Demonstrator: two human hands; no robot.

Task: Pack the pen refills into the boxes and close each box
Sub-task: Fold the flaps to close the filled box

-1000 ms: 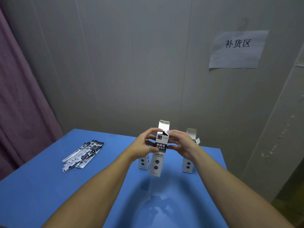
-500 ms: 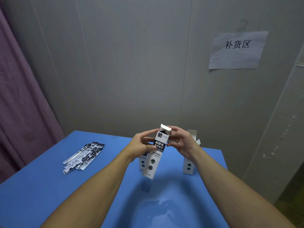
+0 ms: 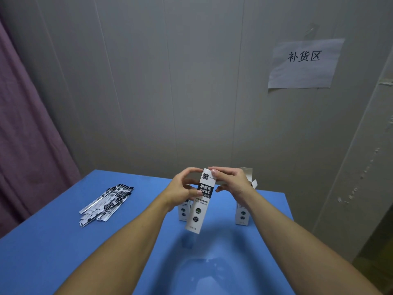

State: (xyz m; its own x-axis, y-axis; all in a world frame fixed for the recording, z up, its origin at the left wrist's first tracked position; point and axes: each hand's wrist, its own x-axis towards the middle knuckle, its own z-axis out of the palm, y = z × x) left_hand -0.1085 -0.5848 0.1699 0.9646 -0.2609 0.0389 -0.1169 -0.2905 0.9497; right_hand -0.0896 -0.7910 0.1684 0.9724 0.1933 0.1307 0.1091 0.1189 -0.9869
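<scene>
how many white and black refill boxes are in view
3: one tall white and black cardboard box held in both hands above the blue table, one standing behind it, one open-topped at right. Others may be hidden.

left hand (image 3: 182, 191) and right hand (image 3: 230, 184) hold a tilted box (image 3: 201, 201) above the blue desk (image 3: 63, 248) | two more boxes stand behind | refill packs (image 3: 106, 204) lie at left | paper sign (image 3: 304, 63) on wall
</scene>
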